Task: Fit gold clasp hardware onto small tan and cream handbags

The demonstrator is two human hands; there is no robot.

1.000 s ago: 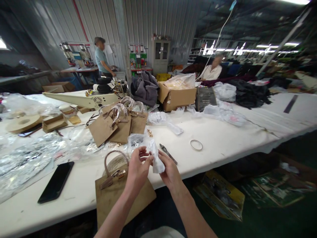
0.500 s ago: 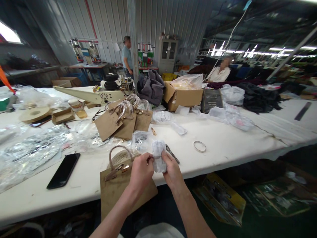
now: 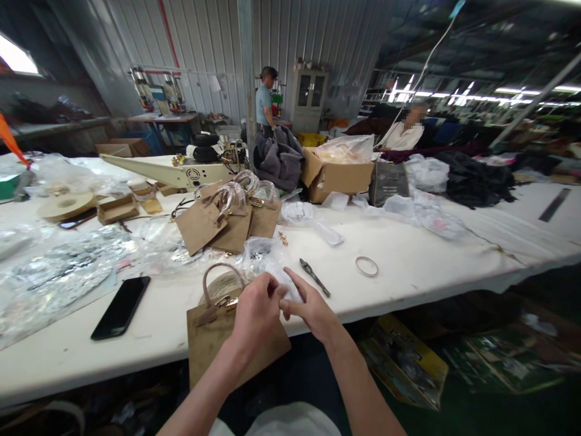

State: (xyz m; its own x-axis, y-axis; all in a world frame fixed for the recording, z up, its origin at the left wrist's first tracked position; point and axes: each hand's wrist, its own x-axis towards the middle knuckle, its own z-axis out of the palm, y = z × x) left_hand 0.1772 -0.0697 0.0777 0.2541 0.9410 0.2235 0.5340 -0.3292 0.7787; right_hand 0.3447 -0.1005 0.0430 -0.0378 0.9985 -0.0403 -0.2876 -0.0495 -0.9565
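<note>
My left hand [image 3: 258, 303] is closed, its fingertips pinching the near edge of a crumpled white packet [image 3: 290, 284]. From the other side my right hand [image 3: 312, 307] grips the same packet, thumb and fingers around it. Its contents are hidden. Below my left hand a brown handbag [image 3: 213, 345] with a curved handle and metal clasp lies at the table's front edge, partly covered by my forearm. Pliers [image 3: 315, 277] rest on the white cloth to the right of the packet. Just beyond my hands are a clear plastic bag [image 3: 259, 249] and small gold-coloured metal pieces [image 3: 283, 238].
Brown bag pieces [image 3: 200, 227] with wrapped handles are piled ahead. A black phone [image 3: 120, 307] lies left, a thin ring [image 3: 367, 266] right. Farther back stand a cardboard box [image 3: 338, 178] and a cream machine [image 3: 181, 175]. One person [image 3: 265, 100] stands behind; another [image 3: 406, 130] is at right.
The white packet has tilted and is now more covered by my fingers. My hands have come closer together, and the pliers are fully uncovered. The standing person has moved right.
</note>
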